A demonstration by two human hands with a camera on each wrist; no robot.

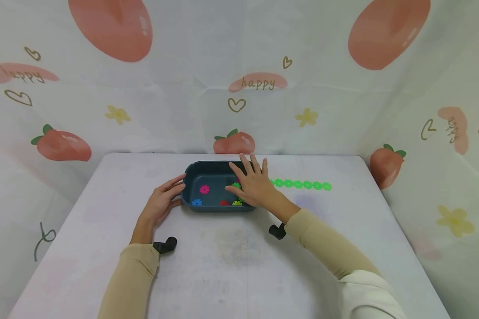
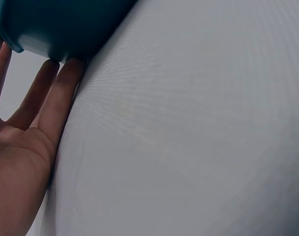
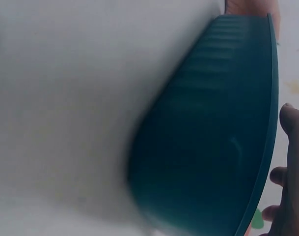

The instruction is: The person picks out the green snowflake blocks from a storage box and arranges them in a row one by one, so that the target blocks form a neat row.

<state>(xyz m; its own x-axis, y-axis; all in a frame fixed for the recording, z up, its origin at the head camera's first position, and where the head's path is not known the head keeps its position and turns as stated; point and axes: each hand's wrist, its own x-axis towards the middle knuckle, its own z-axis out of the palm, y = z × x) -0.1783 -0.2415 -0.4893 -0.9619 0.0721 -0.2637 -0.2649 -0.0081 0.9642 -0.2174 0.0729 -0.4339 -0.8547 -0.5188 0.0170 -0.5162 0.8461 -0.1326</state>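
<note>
A dark teal plastic basin (image 1: 215, 208) stands on the white table. In it lie several flower-shaped discs: a pink disc (image 1: 204, 189), a blue disc (image 1: 197, 202), a red disc (image 1: 223, 203) and green ones. My left hand (image 1: 160, 201) touches the basin's left end with extended fingers; in the left wrist view its fingertips meet the wall of the basin (image 2: 56, 29). Over the basin's right end my right hand (image 1: 255, 184) is spread, palm down, hiding part of the discs. The right wrist view has the fingers of the right hand (image 3: 294, 167) just above the rim.
To the right of the basin, a row of linked bright green discs (image 1: 298, 184) lies on the table (image 1: 231, 270); its left end is hidden behind the right hand. A printed cloth backdrop (image 1: 175, 88) rises behind the table. Black camera mounts (image 1: 165, 246) sit at both wrists.
</note>
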